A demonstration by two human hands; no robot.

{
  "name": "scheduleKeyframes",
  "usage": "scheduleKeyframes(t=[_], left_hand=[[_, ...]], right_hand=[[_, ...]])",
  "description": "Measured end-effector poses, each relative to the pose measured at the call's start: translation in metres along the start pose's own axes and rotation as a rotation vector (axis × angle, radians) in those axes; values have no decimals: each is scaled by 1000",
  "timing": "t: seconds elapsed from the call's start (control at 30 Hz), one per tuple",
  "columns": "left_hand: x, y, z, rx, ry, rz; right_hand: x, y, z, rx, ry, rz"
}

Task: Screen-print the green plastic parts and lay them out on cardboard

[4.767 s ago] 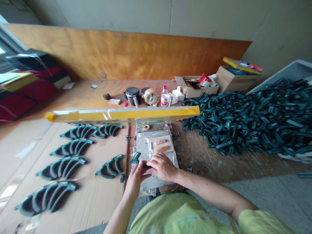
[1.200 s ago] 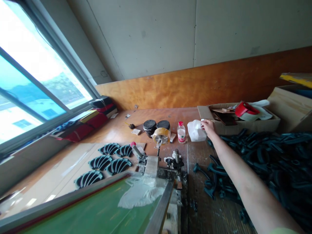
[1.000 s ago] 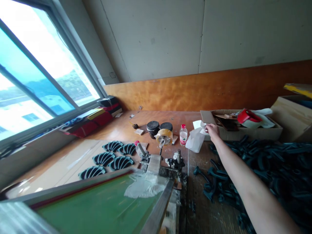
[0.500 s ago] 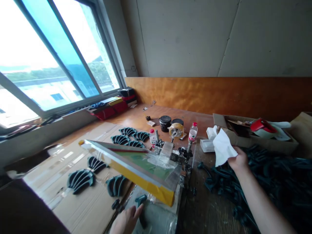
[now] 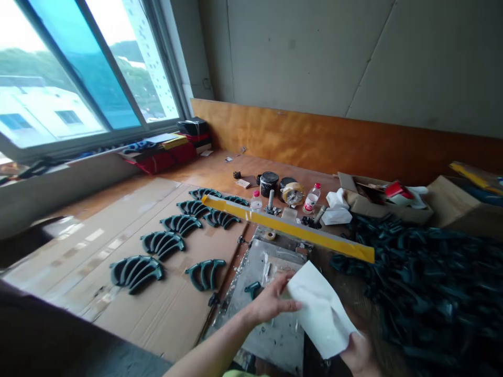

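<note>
A white tissue (image 5: 324,311) is spread between my two hands above the worn metal plate (image 5: 277,335). My right hand (image 5: 359,356), at the lower right, grips its lower corner; part of that hand is hidden by the tissue. At the upper left edge, my left hand (image 5: 273,301) has the tissue between thumb and fingers. A small dark green plastic piece (image 5: 252,288) lies on the plate just left of my left hand. Behind the plate, the screen-printing frame (image 5: 291,228), with yellow tape along its edge, is tilted up.
Several dark green fan-shaped pieces (image 5: 135,272) lie in rows on cardboard (image 5: 98,283) at left. A big heap of dark green parts (image 5: 428,293) covers the right side. Behind stand a black tub (image 5: 269,184), tape roll (image 5: 293,193), bottle (image 5: 312,199), tissue pack (image 5: 337,214) and carton (image 5: 389,212).
My right hand has brought the tissue left and down over the plate. My left hand has left the small green piece and taken the tissue's edge. The screen frame has swung higher.
</note>
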State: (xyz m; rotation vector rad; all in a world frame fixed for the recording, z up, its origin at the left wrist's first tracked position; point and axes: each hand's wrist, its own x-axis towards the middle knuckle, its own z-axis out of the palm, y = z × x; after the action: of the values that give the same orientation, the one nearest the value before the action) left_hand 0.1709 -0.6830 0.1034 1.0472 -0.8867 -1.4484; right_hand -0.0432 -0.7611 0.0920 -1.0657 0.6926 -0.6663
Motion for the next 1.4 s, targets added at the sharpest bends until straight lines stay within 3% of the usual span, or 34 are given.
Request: scheduleKeyframes(t=[0.07,0.13,0.23,0.3,0.43,0.63,0.77,0.9,1.03,1.1,1.27,1.4], left_hand=[[-5,3,-6,-134,-35,-89],[-12,4,-14,-180,-17,-160],[-24,7,-27,-164,20,-140],[-30,12,-36,-161,14,-116],[-41,21,-55,-147,6,-177],[-57,26,-78,-136,27,-196],[-60,19,-83,-227,1,-202],[-57,5,-77,-31,5,-194],[-61,-5,-67,371,187,-6],[-65,-9,-64,637,221,111],[-71,-25,-62,1071,142,472],[-77,-23,-66,1230,22,615]], right_hand=[[-7,-14,28,-35,35,8],[-14,-30,48,-147,-40,-7],[-22,-44,68,-336,-183,-56],[-25,-41,79,-364,-173,-79],[-23,-16,98,-265,-30,-65],[-18,22,115,-303,119,135],[-13,30,120,-367,312,62],[-7,35,128,-429,452,2],[-5,44,143,-290,567,-46],[-6,47,154,-166,596,-38],[-9,50,182,144,570,-57],[-6,56,189,186,568,-86]])
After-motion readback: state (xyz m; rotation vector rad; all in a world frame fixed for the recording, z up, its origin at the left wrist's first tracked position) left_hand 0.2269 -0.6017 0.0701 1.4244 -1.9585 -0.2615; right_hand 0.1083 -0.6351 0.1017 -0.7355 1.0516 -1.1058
